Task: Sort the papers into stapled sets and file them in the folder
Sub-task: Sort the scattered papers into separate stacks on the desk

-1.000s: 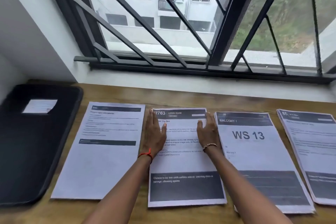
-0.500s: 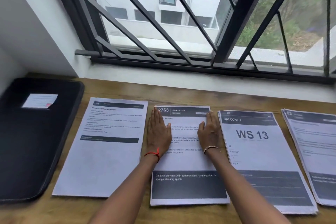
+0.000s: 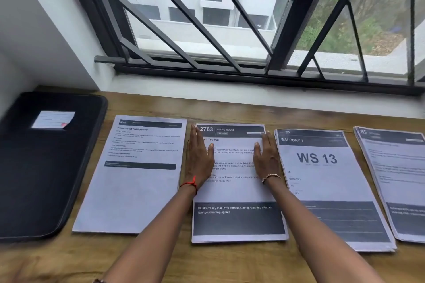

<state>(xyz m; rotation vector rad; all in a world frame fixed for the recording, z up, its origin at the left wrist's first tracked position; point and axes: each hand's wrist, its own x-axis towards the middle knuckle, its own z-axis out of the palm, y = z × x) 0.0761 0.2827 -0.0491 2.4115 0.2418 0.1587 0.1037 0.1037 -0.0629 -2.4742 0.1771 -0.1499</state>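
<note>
Papers lie in four stacks in a row on the wooden desk (image 3: 230, 108), right of the black folder (image 3: 46, 163). On the "2763" stack (image 3: 236, 193), second from left, the left hand (image 3: 199, 158) and right hand (image 3: 266, 158) rest flat, fingers straight, pressing its side edges.

Four sets of white printed paper with dark header bands: the 3564 set (image 3: 135, 190) at 9 o'clock, the 2763 set (image 3: 236, 193) at centre, the WS 13 set (image 3: 322, 181) at 3 o'clock, the 85 set (image 3: 397, 179) farthest toward 3 o'clock. One black fabric folder (image 3: 46, 179) with one white label (image 3: 54, 119). Two hands: left hand (image 3: 199, 161), right hand (image 3: 265, 161). One red thread wristband (image 3: 190, 184); one beaded bracelet (image 3: 271, 176).
</note>
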